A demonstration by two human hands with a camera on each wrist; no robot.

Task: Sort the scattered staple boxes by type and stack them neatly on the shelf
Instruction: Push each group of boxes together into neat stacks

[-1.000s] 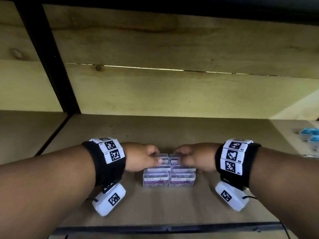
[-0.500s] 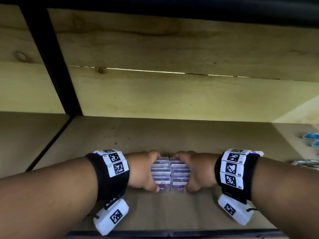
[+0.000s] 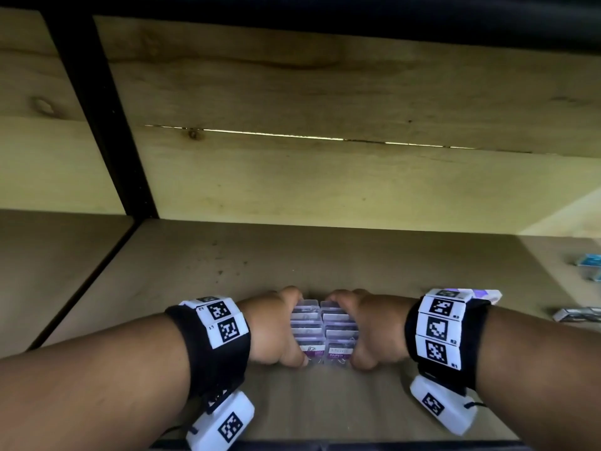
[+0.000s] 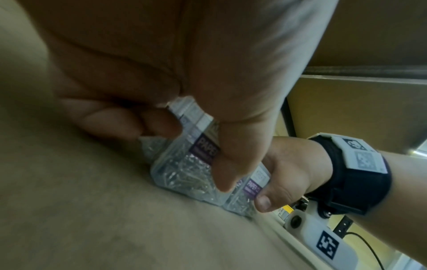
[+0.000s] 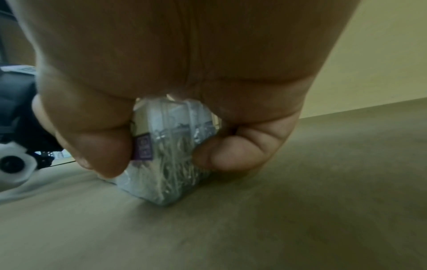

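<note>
Both hands clamp 2 side-by-side rows of clear purple-label boxes (image 3: pixel 323 333) near the shelf (image 3: pixel 325 255) front: left hand (image 3: pixel 276 327) and right hand (image 3: pixel 367 330), each grip curled round its row (thumb front, fingers behind). Step: squaring up. Next probably needs an even squeeze w/o toppling.

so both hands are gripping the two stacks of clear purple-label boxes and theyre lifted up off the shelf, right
Not lifted. The left hand and right hand do each grip a stack of clear purple-label boxes, but both wrist views show the bottom boxes resting on the shelf.
</note>
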